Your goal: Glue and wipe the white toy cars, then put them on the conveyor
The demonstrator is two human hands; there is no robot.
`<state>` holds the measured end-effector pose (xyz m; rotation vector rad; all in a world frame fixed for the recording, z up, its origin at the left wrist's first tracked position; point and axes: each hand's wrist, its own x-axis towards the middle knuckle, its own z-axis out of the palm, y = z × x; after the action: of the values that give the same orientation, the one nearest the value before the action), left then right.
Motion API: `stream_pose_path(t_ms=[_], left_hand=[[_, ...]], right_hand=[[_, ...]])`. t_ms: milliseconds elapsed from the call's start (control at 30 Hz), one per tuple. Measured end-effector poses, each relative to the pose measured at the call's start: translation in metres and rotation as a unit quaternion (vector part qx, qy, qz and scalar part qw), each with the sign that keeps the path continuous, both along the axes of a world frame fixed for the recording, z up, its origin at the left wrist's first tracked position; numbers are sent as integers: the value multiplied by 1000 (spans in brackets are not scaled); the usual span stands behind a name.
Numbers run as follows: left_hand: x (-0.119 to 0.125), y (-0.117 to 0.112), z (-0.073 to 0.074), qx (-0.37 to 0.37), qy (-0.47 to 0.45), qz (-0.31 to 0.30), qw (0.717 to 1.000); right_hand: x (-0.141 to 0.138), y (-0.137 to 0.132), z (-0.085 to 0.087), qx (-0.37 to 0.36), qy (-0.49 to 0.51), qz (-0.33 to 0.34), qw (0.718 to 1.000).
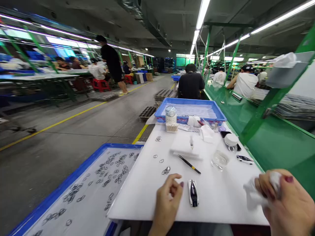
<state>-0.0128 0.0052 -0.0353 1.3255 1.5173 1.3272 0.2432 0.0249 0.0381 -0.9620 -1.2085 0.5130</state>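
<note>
Closed tight, the grip of the right hand (286, 201) has a crumpled white cloth (253, 194) bunched between thumb and fingers, held above the near right corner of the white desk (147, 193). The left hand (167, 201) rests at the near edge of the desk, its grip curled in on itself with nothing to be seen between the fingers. Just beside its fingertips, and not touching them, a small black and white part (193, 193) lies flat on the desk, its long side pointing away from the person.

Farther back lie a black pencil (189, 164), a white pad (186, 149), a few loose rings (166, 170), a clear cup (220, 160), a jar with a white lid (231, 141) and a second part (244, 159) near the right edge. A blue tray (61, 193) strewn with many more rings butts against the desk on the left. A green belt (273, 147) runs along the right, and other people sit at it farther on.
</note>
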Motion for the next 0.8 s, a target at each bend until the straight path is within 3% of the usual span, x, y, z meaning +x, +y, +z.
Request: stream_pose_path(t_ms=[67, 167, 300, 433, 500, 600, 667, 733, 800], left_hand=[[-13, 3, -13, 32, 27, 58, 997], [-21, 4, -24, 56, 60, 73, 994], [-18, -3, -17, 49, 89, 57, 993], [-12, -5, -9, 51, 120, 22, 991], [-12, -4, -8, 60, 134, 12, 989], [-20, 1, -10, 58, 154, 3, 986], [-31, 9, -10, 38, 205, 21, 978], [-43, 18, -9, 11, 269, 53, 962], [-53, 26, -9, -11, 308, 71, 949]], right_hand=[[-1, 24, 21, 41, -97, -143, 984], [2, 72, 33, 94, -285, -174, 938], [9, 112, 18, 132, -411, -159, 888], [12, 110, -2, 151, -424, -140, 882], [16, 105, -5, 143, -418, -160, 883], [25, 102, -4, 119, -327, -251, 903], [32, 106, -3, 107, -147, -297, 938], [38, 111, -4, 62, 95, -285, 952], [42, 116, -9, -17, 246, -232, 941]])
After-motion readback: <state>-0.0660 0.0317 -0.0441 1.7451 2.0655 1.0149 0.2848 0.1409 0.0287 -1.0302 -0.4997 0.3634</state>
